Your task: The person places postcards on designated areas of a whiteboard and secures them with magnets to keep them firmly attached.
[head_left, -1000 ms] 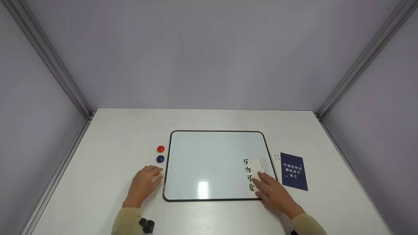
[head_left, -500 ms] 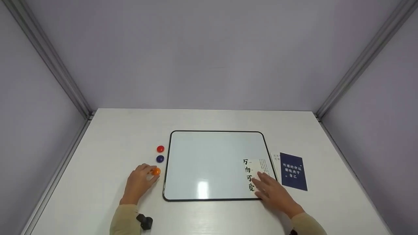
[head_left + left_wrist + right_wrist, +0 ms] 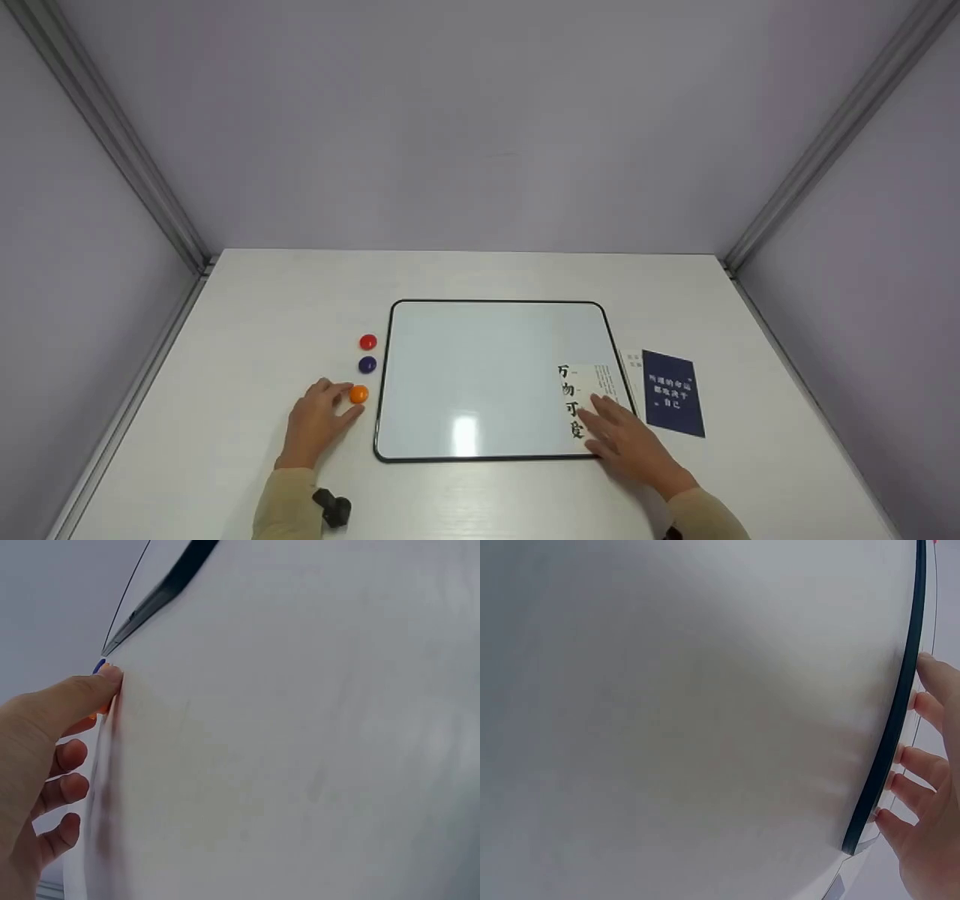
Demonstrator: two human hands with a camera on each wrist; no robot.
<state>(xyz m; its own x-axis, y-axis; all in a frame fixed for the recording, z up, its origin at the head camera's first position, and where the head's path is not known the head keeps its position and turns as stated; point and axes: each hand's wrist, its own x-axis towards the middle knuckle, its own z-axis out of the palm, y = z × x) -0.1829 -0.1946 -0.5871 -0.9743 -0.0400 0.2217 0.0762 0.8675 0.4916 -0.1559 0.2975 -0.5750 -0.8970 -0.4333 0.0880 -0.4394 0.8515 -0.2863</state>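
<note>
In the head view a round orange magnet-like button (image 3: 359, 394) lies on the table left of a black-framed whiteboard (image 3: 480, 375). My left hand (image 3: 313, 421) is beside it, thumb and index finger loosely spread around it. In the left wrist view the thumb partly hides the orange button (image 3: 106, 669). My right hand (image 3: 631, 448) rests with spread fingers on a white card (image 3: 589, 386) with black characters, on the board's lower right corner. The right wrist view has the right hand's (image 3: 930, 772) fingertips by the black edge.
A red button (image 3: 367, 342) and a dark blue button (image 3: 367, 364) line up behind the orange one. Right of the board, a dark blue card (image 3: 673, 394) with white characters overlaps a white card (image 3: 632, 367). Grey walls enclose the table.
My left hand has shifted left with the orange button, uncovering it. Its index finger and thumb have since loosened slightly around it. My right hand has stayed in place.
</note>
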